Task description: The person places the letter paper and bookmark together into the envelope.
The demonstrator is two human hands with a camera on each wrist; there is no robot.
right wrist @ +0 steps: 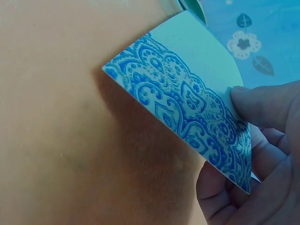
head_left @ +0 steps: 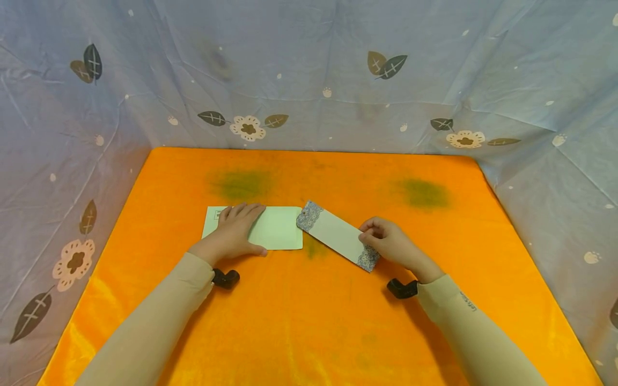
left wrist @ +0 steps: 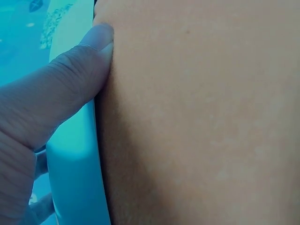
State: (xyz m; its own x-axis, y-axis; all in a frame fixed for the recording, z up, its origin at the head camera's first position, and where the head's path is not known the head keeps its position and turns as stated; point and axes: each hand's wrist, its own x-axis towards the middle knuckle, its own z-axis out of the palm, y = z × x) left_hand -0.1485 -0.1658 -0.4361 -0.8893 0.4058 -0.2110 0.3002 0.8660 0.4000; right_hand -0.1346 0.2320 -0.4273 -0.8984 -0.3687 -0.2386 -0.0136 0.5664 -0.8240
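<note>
A pale green envelope [head_left: 277,228] lies left of centre in the head view. My left hand [head_left: 234,231] spans it, holding it by its long edges, with the thumb at the near one and the fingertips at the far one. The left wrist view shows the envelope [left wrist: 77,173] bowed beneath the thumb. My right hand [head_left: 388,244] pinches a long white bookmark [head_left: 335,233] by its right end. Blue lace-like patterns cover both ends of the bookmark, which slants up to the left and overlaps the envelope's right end. Raised off the cloth, its near end [right wrist: 173,103] casts a shadow.
An orange cloth [head_left: 309,321] covers the table, with greenish patches at the back. Grey-blue curtains [head_left: 309,64] with flowers and leaves surround it at the back and sides. A black wrist camera mount [head_left: 403,289] juts from the right sleeve, another [head_left: 226,279] from the left.
</note>
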